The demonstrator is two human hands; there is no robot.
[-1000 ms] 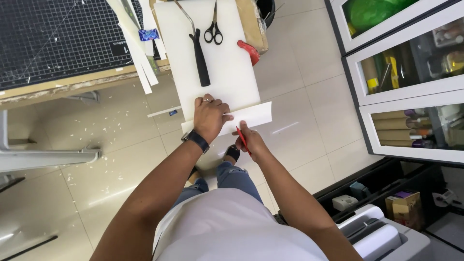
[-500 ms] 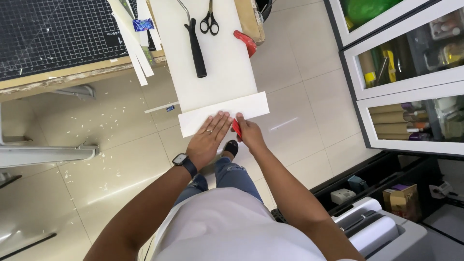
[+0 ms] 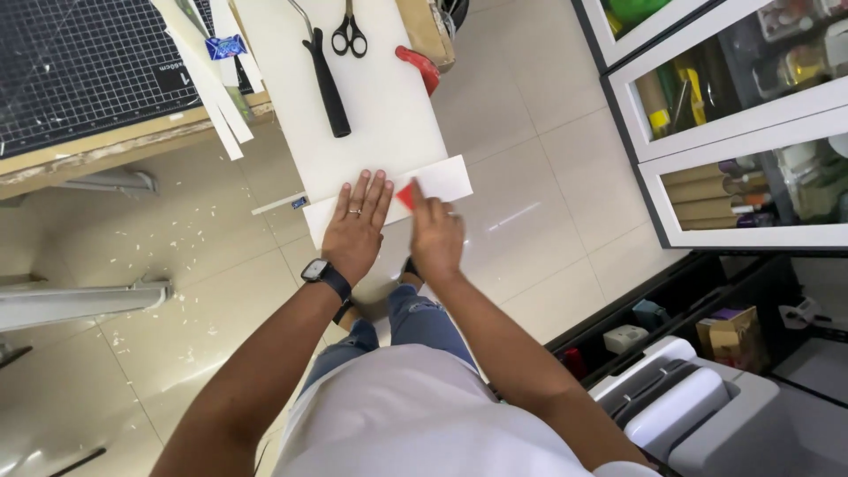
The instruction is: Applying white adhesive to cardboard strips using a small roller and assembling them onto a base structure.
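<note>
My left hand (image 3: 356, 228) lies flat, fingers spread, pressing the white paper strip (image 3: 442, 184) at the near edge of the white board (image 3: 380, 106). My right hand (image 3: 435, 237) is closed around a small red tool (image 3: 405, 195) touching the strip. Scissors (image 3: 350, 34) and a black-handled tool (image 3: 328, 84) lie farther up the board.

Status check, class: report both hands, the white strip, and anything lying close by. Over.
Left hand flat on white strip. Right hand holds red tool against it. Scissors and black handle lie apart, farther up the board.
</note>
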